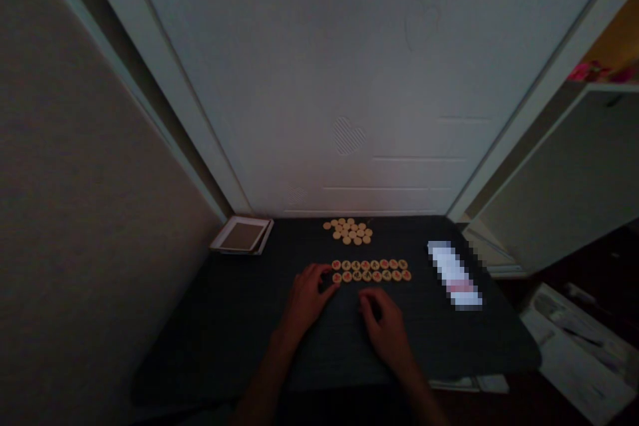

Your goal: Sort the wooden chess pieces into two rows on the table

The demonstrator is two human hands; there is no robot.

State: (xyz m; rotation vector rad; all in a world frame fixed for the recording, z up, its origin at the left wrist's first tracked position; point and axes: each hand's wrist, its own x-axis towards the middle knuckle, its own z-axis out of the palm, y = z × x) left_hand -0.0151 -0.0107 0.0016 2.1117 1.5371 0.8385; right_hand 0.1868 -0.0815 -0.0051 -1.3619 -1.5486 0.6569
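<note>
Two straight rows of round xiangqi pieces lie face up, side by side, with red and dark characters. At their left end is my left hand, its thumb and forefinger apart. The thumb tip lies by the first piece of the near row and the forefinger by that of the far row; I cannot tell whether they touch. Just below the rows my right hand is curled, thumb close against the fingers. Whether it holds anything is hidden. Beyond the rows, a loose cluster of pale blank-faced pieces lies near the door panel.
The dark tabletop meets a white panel with embossed hearts. At the back left sits a shallow open box. A bright pixelated object lies on the right. Papers are lower down, past the right edge.
</note>
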